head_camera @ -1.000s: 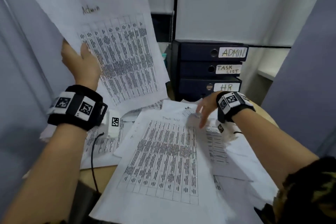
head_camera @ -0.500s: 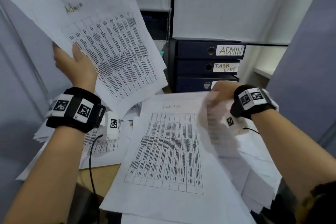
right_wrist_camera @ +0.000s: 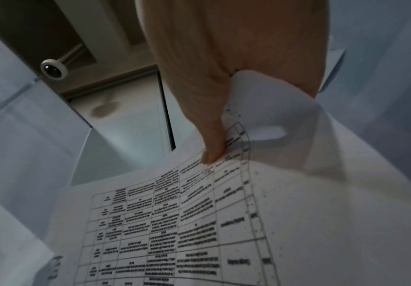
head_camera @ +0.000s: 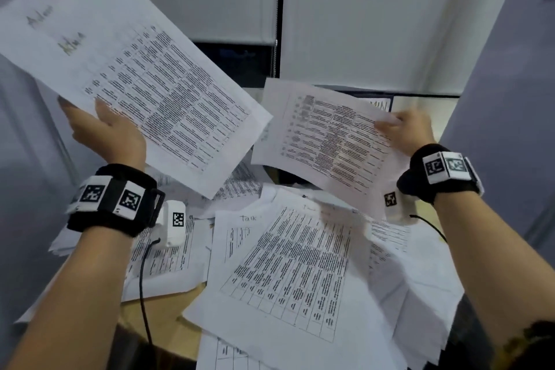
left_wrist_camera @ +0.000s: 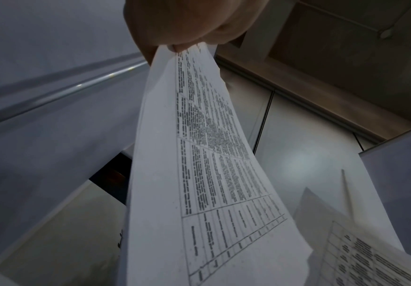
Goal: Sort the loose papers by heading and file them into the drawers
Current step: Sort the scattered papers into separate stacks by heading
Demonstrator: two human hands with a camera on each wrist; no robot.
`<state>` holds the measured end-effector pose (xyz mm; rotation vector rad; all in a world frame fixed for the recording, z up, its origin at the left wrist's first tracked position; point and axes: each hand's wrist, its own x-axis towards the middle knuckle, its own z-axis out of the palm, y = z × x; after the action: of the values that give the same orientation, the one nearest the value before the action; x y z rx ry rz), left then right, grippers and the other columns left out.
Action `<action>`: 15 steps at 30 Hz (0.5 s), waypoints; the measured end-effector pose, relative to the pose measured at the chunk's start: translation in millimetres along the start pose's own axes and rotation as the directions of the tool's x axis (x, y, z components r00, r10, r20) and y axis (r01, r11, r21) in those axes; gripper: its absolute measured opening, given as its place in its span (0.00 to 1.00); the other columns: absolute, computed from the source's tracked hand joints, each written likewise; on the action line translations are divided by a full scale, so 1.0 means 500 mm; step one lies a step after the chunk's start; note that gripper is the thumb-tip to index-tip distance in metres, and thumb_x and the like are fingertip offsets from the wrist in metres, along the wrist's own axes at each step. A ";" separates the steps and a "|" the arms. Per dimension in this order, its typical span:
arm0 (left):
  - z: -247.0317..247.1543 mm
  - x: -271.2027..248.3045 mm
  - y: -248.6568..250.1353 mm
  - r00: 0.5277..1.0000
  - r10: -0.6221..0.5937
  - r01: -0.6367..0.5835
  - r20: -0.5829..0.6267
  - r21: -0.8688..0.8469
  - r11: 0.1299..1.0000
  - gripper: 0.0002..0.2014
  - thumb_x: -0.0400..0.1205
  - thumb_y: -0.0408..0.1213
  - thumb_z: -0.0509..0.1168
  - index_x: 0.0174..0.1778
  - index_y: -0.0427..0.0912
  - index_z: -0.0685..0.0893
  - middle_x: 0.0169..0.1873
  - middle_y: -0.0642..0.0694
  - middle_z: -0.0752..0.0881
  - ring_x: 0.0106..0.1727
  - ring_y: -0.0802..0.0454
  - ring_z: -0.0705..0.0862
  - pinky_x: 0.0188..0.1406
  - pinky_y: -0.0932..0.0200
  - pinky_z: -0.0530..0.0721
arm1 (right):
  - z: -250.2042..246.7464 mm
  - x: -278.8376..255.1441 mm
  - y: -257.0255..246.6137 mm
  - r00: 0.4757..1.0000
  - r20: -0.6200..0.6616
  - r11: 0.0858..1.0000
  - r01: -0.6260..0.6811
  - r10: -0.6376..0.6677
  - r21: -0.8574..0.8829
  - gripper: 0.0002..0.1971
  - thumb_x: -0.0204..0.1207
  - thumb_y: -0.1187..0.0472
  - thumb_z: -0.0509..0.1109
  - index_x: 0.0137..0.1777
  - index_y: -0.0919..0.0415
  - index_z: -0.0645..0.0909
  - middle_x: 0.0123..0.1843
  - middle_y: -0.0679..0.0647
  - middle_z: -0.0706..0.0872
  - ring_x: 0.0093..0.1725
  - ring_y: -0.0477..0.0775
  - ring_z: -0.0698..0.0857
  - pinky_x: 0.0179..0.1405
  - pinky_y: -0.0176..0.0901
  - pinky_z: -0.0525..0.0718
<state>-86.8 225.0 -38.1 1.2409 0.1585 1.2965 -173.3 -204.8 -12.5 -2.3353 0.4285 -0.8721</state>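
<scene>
Sorting underway: our left hand (head_camera: 105, 132) grips white printed sheets headed "Admin" (head_camera: 144, 81), right hand (head_camera: 408, 132) fingers pinch one lifted table-printed page (head_camera: 327, 135); many loose papers (head_camera: 288, 264) cover the desk (head_camera: 156, 312), none filed.

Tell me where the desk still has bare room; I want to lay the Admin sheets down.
Only a narrow wooden strip shows, bordered by the left pile and the Task sheet, and a cable crosses it. Everywhere else loose papers overlap. Both hands, left and right, hold sheets.
</scene>
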 end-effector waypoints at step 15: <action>0.001 -0.045 0.014 0.998 -0.019 0.025 0.053 -0.112 0.993 0.25 0.86 0.35 0.59 0.76 0.28 0.62 0.64 0.49 0.71 0.63 0.61 0.73 0.54 0.89 0.64 | 0.003 0.000 0.008 0.958 0.025 0.764 -0.243 0.285 0.597 0.23 0.82 0.51 0.66 0.66 0.71 0.78 0.42 0.53 0.80 0.44 0.55 0.79 0.35 0.39 0.75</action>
<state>-98.6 205.8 -44.5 1.1719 0.0609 1.2365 -172.6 -207.2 -16.3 -1.6188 0.4233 -0.8036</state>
